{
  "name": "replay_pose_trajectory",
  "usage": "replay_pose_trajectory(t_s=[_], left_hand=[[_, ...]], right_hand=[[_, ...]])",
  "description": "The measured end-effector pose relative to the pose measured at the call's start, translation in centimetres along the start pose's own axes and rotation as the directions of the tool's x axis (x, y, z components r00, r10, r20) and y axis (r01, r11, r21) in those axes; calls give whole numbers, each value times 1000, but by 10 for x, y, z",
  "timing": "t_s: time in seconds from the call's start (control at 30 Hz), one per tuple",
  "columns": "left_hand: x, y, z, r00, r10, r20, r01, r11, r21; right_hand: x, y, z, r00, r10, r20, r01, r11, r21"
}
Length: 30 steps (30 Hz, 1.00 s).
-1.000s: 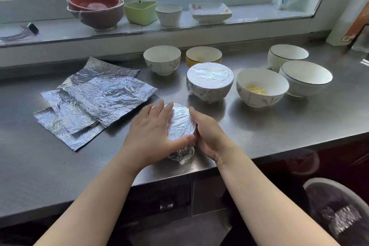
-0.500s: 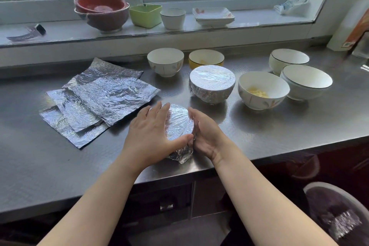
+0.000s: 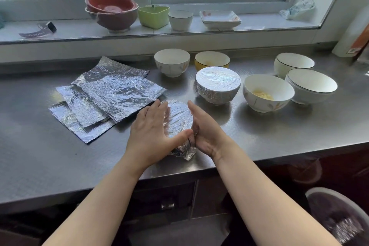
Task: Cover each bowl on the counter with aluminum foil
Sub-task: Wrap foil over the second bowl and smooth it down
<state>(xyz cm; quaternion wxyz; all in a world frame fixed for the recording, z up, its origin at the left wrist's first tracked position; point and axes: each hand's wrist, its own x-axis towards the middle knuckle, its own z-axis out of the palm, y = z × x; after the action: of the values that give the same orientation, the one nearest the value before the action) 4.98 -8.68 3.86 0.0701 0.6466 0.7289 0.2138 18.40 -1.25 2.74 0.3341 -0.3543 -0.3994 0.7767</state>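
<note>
A small bowl wrapped in aluminum foil [image 3: 179, 118] sits near the counter's front edge. My left hand [image 3: 151, 132] lies flat over its left side with straight fingers, the thumb pressing the foil at the front. On its right side my right hand [image 3: 205, 132] presses the foil with straight fingers. Behind it stands a second foil-covered bowl [image 3: 217, 86]. Loose foil sheets [image 3: 111, 94] are stacked to the left. Uncovered bowls: a white one [image 3: 171, 65], a yellow one [image 3: 212, 61], one holding yellow food [image 3: 267, 94], and two black-rimmed white bowls [image 3: 311, 86], [image 3: 293, 65].
The steel counter [image 3: 279, 126] runs left to right under a windowsill holding stacked red bowls [image 3: 111, 12], a green container [image 3: 153, 16], a white cup [image 3: 180, 20] and a square dish [image 3: 219, 19]. A bin [image 3: 339, 219] stands below at the right.
Both hands have loosened on the wrapped bowl: my left fingers have straightened and lifted a little, and my right hand has shifted slightly outward. The camera has tilted, so everything sits lower in view.
</note>
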Motion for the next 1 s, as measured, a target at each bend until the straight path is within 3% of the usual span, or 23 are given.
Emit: replay_pose_trajectory(t_s=[0.13,0.33,0.4,0.5,0.57,0.67,0.73,0.83,1.0], left_hand=[[1,-11,0,1000,4,-9,-4,995,-97],[1,-11,-2,1000,-25,16,27,990,-139],[4,-7,-2,999,-26,21,28,995,-99],[7,0,-4,998,-42,51,43,998,-36],[8,8,-4,995,-40,92,37,999,38],[12,18,-2,992,-29,125,10,989,149],[14,19,0,990,-39,136,14,984,178],[13,19,0,991,-39,125,13,979,204],[13,19,0,992,-29,120,3,978,211]], right_hand=[[-3,-5,-7,998,53,43,-56,996,66],[0,-7,-10,999,30,40,-28,999,-30],[2,-8,-12,999,13,38,-8,989,-147],[8,-13,-25,991,-73,-110,20,906,-423],[5,-20,-32,956,-203,-212,71,861,-503],[-10,-32,-31,894,-347,-282,207,880,-427],[-22,-33,-27,900,-372,-226,309,912,-268],[-21,-14,-15,925,-355,-136,324,923,-206],[-17,11,-2,934,-331,-132,302,933,-197]])
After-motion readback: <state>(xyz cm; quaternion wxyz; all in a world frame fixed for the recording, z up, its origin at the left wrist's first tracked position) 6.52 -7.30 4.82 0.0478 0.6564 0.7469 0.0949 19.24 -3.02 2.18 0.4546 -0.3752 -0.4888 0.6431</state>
